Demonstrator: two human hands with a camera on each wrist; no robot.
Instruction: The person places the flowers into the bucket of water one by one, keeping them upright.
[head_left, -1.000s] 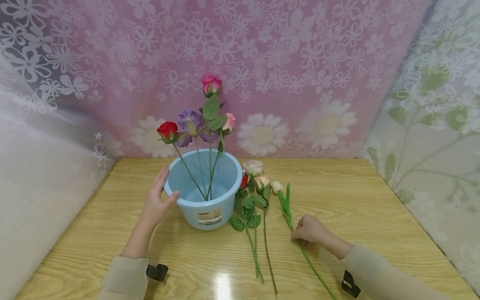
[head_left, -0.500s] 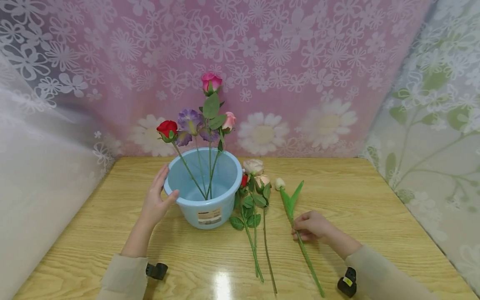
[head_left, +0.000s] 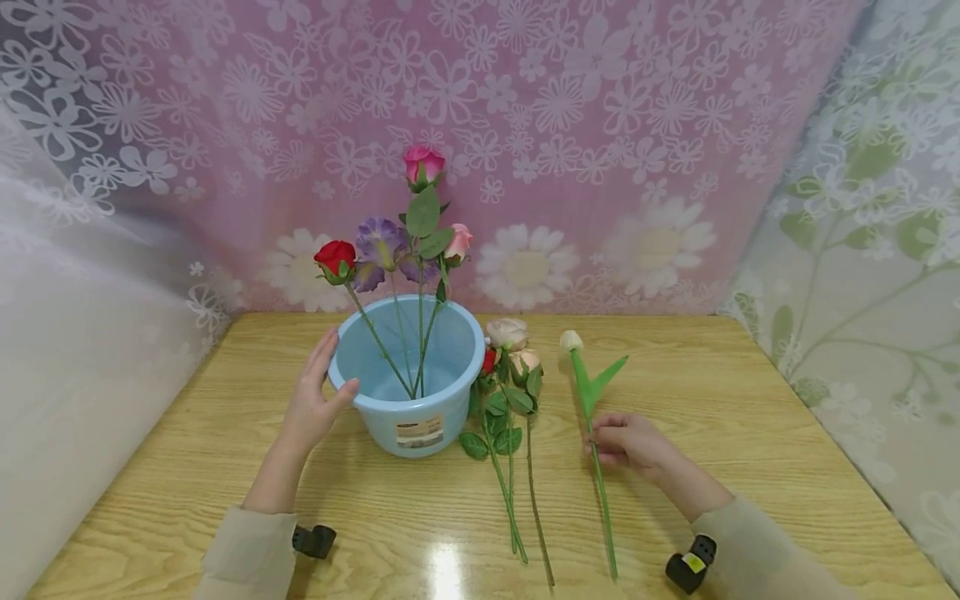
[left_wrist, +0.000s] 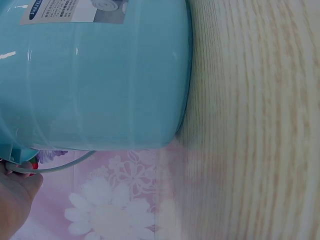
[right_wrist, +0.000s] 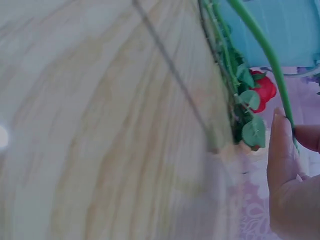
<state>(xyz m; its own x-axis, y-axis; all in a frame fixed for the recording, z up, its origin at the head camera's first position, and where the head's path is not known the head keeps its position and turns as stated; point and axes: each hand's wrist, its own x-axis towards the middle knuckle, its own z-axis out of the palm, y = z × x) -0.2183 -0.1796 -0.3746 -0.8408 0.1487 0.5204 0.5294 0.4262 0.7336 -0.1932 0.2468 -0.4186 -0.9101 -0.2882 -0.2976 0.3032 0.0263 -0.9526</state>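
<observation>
My left hand (head_left: 318, 396) rests against the left side of a light blue bucket (head_left: 468, 400), fingers spread along its outside and the thumb at the rim. In the left wrist view, part of that hand shows beside the bucket's handle (left_wrist: 60, 167). A red rose (head_left: 335, 258), a purple iris (head_left: 381, 243), a bright pink rose (head_left: 423, 165) and a light pink rose (head_left: 458, 242) stand in the bucket. To the right, my right hand (head_left: 633, 443) pinches the green stem of a white tulip (head_left: 587, 396) between thumb and fingers. The tulip's bloom points away from me.
Between bucket and tulip, several roses lie on the wooden table (head_left: 712, 400), among them a cream one (head_left: 507, 334), a peach one (head_left: 526, 361) and a red one (head_left: 489, 361). Their stems reach toward me. A pink flowered curtain (head_left: 600, 125) hangs behind the table.
My right hand has shifted slightly up the table with the tulip, whose bloom moved away and to the right while its stem end swung left. My left hand stays at the bucket.
</observation>
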